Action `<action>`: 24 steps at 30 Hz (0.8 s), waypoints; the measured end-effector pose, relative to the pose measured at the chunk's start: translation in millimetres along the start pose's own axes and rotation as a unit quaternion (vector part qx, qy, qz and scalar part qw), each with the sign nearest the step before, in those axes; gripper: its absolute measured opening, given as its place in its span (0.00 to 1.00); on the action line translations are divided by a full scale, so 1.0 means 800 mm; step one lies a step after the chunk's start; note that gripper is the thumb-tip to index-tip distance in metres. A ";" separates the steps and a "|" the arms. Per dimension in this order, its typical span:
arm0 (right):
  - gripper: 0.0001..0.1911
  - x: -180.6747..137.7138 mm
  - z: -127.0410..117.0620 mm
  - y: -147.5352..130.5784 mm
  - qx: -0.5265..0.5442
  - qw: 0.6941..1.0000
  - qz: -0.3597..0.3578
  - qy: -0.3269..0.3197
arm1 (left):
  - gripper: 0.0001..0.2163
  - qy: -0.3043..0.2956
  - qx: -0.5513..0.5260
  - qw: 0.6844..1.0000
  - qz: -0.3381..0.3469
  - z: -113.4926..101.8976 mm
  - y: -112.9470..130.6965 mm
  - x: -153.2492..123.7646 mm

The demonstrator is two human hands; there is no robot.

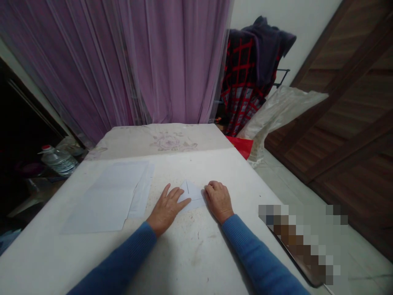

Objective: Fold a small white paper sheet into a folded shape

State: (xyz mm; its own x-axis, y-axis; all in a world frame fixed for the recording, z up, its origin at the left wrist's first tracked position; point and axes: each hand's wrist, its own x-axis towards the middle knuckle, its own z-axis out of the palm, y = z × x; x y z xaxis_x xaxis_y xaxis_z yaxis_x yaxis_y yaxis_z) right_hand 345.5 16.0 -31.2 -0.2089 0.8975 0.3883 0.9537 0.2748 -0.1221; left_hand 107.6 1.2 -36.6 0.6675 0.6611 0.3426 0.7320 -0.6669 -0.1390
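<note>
A small folded sheet of white paper (194, 191) lies on the table in front of me, pointed at its far end, with dark crease or edge lines on it. My left hand (167, 207) rests over its left side, fingers spread and thumb laid across the paper. At the paper's right corner is my right hand (218, 198), its fingers curled together on the edge. The fingertips of that hand are partly hidden. Both arms wear blue knitted sleeves.
Large white sheets (104, 200) lie overlapped on the left of the white-covered table (196, 262). A dark phone-like object (302, 254), partly pixelated, sits by the right edge. Beyond the left edge stands a plastic bottle (58, 159); purple curtains (175, 61) hang behind.
</note>
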 end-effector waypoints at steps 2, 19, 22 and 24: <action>0.07 0.001 -0.001 -0.002 -0.026 0.999 -0.023 -0.023 | 0.21 -0.018 0.013 1.000 0.010 -0.002 0.000 0.003; 0.06 -0.005 -0.015 -0.019 0.039 0.997 0.017 -0.060 | 0.24 -0.064 0.016 0.998 -0.001 -0.005 0.002 0.005; 0.09 -0.005 -0.014 -0.030 0.023 0.998 0.047 -0.038 | 0.25 -0.055 0.006 0.998 0.001 -0.005 0.001 0.004; 0.12 -0.005 -0.012 -0.036 0.007 0.998 0.061 -0.034 | 0.24 -0.054 0.010 0.998 0.000 -0.007 0.001 0.004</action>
State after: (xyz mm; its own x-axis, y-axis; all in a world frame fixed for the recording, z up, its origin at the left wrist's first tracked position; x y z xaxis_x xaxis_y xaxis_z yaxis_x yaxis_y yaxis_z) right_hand 321.1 1.3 -20.7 -0.1068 0.9456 0.3074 0.9697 0.1674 -0.1779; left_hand 109.2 1.0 -30.4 0.6775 0.6952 0.2403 0.7339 -0.6607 -0.1577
